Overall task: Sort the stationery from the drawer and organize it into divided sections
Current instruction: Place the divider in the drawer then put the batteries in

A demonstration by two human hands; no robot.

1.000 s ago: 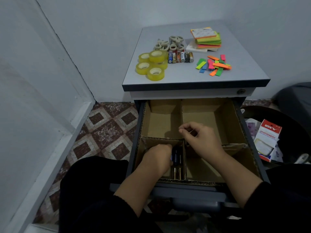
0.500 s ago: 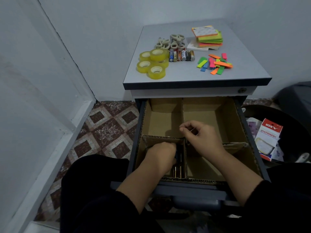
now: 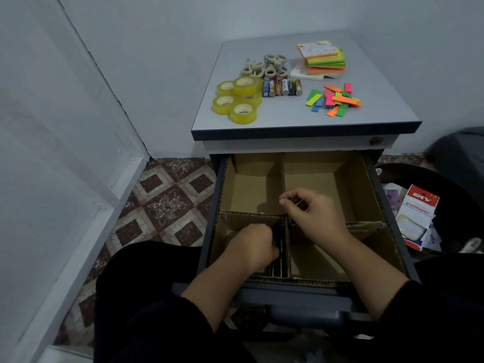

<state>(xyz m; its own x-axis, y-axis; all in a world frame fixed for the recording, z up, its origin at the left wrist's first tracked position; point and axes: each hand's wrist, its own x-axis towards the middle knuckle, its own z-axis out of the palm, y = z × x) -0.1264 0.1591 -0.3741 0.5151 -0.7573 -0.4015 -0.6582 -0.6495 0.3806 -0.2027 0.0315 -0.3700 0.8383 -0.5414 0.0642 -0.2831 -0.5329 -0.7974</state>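
Open drawer (image 3: 377,195) under the tabletop (image 3: 288,119), lined with cardboard dividers (image 3: 284,169) forming four sections. Left hand (image 3: 252,246) down in the near-left section, fingers curled round a bundle of dark pens (image 3: 278,254) with gold-coloured ends, standing along the middle divider. Right hand (image 3: 314,213) over the crossing of the dividers, fingertips pinched together on something thin; what it is, too small to tell. Both far sections and the near-right section showing only bare cardboard. Black sleeves on both forearms, dark-clothed knees at the drawer front.

On the tabletop, well apart from both hands: five yellow tape rolls (image 3: 239,99) in a cluster at front left, one stacked on the others; just behind them a heap of small beige tape rolls (image 3: 264,66); a row of batteries (image 3: 282,87) lying side by side, touching the yellow rolls; a stack of sticky-note pads (image 3: 323,58) in orange, green and pink at the back right; a loose scatter of coloured sticky flags (image 3: 334,99) in front of the pads.

To the right of the drawer, on the floor side, a red-and-white packet marked "STATIONERY" (image 3: 416,216) lying in a dark bin (image 3: 458,195). Patterned tiled floor (image 3: 167,205) to the left, grey walls behind.
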